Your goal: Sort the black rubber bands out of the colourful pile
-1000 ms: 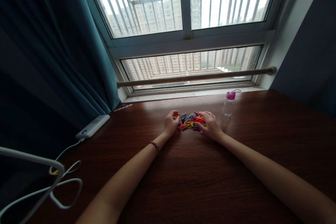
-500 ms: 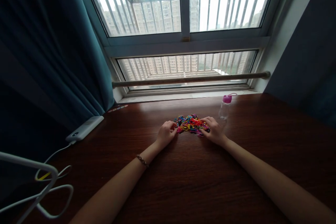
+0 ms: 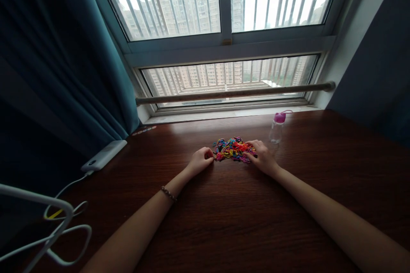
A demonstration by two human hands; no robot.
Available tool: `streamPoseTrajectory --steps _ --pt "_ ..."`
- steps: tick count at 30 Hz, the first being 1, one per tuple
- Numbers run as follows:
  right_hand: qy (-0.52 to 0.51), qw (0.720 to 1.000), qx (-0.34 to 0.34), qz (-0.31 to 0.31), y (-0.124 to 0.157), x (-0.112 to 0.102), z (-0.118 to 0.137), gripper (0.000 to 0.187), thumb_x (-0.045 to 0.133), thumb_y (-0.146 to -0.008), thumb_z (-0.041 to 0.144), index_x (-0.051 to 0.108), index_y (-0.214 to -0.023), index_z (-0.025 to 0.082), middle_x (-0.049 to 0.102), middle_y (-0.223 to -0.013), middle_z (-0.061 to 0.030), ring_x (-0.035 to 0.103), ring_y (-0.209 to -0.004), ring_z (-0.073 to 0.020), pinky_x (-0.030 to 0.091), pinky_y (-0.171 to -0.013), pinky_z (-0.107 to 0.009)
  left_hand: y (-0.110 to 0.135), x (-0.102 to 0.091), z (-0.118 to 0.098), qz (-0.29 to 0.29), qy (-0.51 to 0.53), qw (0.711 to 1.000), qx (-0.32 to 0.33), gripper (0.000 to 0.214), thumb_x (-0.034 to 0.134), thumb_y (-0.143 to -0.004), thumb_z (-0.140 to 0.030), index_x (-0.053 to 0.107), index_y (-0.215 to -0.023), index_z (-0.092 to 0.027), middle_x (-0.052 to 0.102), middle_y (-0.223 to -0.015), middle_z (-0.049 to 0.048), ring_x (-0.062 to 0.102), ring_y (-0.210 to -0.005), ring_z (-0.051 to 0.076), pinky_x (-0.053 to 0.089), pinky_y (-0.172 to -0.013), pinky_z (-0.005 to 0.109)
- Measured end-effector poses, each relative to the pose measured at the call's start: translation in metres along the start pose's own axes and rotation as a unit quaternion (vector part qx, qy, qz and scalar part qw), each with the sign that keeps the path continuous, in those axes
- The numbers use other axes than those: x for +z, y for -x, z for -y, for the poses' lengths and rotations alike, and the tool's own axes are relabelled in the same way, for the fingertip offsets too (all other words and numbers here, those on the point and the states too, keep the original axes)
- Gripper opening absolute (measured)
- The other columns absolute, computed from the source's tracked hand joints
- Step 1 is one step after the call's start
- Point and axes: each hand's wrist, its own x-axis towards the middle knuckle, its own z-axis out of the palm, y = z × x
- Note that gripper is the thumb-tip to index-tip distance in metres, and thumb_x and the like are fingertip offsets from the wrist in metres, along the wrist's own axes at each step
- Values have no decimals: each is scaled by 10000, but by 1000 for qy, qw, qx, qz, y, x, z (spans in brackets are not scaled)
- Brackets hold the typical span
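Note:
A small heap of colourful elastic bands (image 3: 233,148) lies on the dark wooden table (image 3: 224,213) near the window. My left hand (image 3: 200,161) rests curled on the table just left of the heap, its fingers closed, and what they hold, if anything, is hidden. A thin bracelet circles that wrist. My right hand (image 3: 263,157) lies at the heap's right edge, fingertips pinching into the bands.
A small clear bottle with a pink cap (image 3: 277,127) stands right of the heap. A white power bank (image 3: 103,155) with a white cable (image 3: 65,213) lies at the left by the teal curtain (image 3: 64,59). A wooden rail (image 3: 233,92) runs below the window.
My left hand has drawn back from the heap's left side toward me and closed into a loose fist. My right hand stays at the heap's right edge.

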Motion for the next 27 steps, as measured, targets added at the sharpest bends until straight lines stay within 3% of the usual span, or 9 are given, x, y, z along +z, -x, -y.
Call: streamPoseTrajectory --steps 5,8,11,15,20,24,27 --pt "-54 991 102 -73 -1 0 -13 187 508 -793 285 604 -895 162 621 -829 -61 562 -733 -180 447 -692 -309 1 0 -1 -14 56 998 -16 128 557 -699 -275 578 -715 -149 548 -624 -9 480 -570 114 358 -524 213" --pt "-71 984 151 -61 -1 1 -20 173 528 -772 298 642 -794 170 631 -742 -42 552 -639 -161 439 -625 -288 3 -4 -6 -24 123 992 -14 160 560 -724 -295 576 -739 -136 556 -636 -4 474 -553 100 361 -513 204" --pt "-65 989 130 -30 -1 1 -21 151 568 -743 304 664 -749 188 632 -741 -36 559 -696 -172 427 -659 -291 9 -8 -16 6 165 985 40 195 576 -738 -319 604 -750 -126 586 -705 19 472 -560 89 367 -520 201" --pt "-24 995 98 4 -2 -1 -17 108 595 -724 285 674 -733 212 635 -768 -33 548 -788 -190 406 -721 -308 19 -6 -35 96 199 965 139 210 593 -747 -320 669 -757 -124 617 -753 60 532 -667 122 407 -608 221" --pt "3 994 105 6 -2 -2 -17 107 580 -727 272 654 -698 200 631 -755 -39 544 -786 -198 404 -722 -324 28 3 -58 195 186 937 221 218 595 -753 -347 711 -795 -167 638 -724 71 547 -683 137 421 -652 238" --pt "6 994 105 -6 -2 0 -19 123 563 -728 289 625 -695 187 623 -759 -42 546 -774 -199 407 -709 -330 31 4 -65 212 142 935 246 200 598 -749 -361 720 -771 -204 643 -698 67 528 -705 153 414 -699 265" --pt "-16 991 126 -31 -2 -1 -18 165 538 -738 324 615 -735 177 614 -728 -40 545 -695 -180 413 -645 -307 28 3 -61 172 134 948 231 225 562 -780 -354 711 -764 -186 641 -718 68 535 -707 149 421 -711 270"
